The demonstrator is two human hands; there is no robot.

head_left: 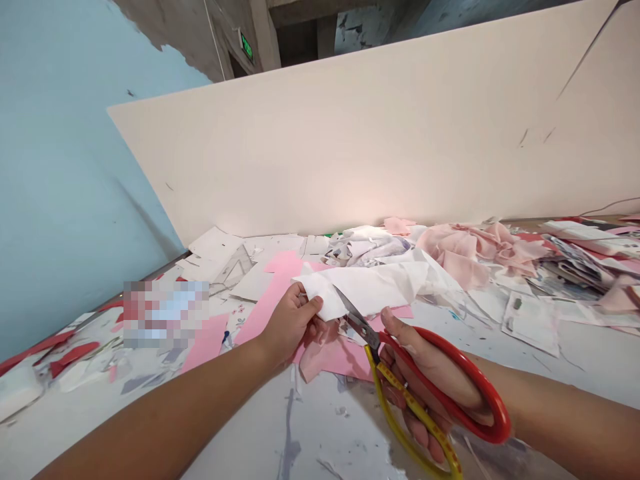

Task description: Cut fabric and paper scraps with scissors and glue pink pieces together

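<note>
My left hand [295, 323] pinches the near left end of a white piece of cloth or paper [380, 287]; which material it is I cannot tell. A pair of scissors [483, 400] with one red and one yellow handle is in my right hand [420, 373], fingers through the loops. Its blades are parted, and the white piece lies between them close to my left fingertips. Below my left hand hangs a pinkish scrap [314, 360]. Pink sheets [273, 293] lie on the table underneath.
Crumpled pale pink cloth [465, 250] and a stack of scraps [580, 267] lie to the right. Red scraps [75, 357] are scattered at the left, near a blurred patch. A white board [350, 147] stands behind the littered table [320, 427], beside a blue wall [75, 167].
</note>
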